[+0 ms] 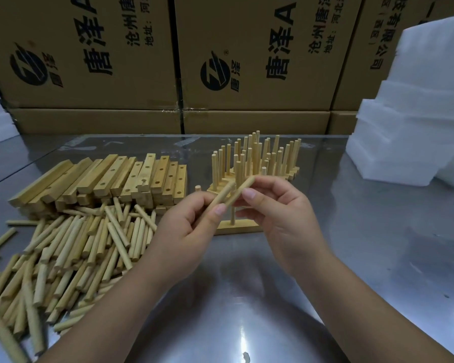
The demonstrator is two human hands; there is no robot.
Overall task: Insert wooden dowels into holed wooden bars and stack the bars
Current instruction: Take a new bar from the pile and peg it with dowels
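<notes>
My left hand [192, 226] grips a wooden dowel [222, 196] that points up and to the right. My right hand [278, 213] pinches a second dowel [243, 191] lying alongside it, just above the table. Right behind both hands lies a holed wooden bar [243, 227] with one upright dowel in it. Farther back stands a stack of bars [257, 163] bristling with several upright dowels. Loose dowels [71, 247] are heaped at the left, with a pile of empty holed bars [110, 179] behind them.
The work surface is a shiny metal table [378, 244]. Cardboard boxes [247, 61] form a wall along its far edge. White foam blocks [414, 121] are stacked at the right, and more foam shows at the far left.
</notes>
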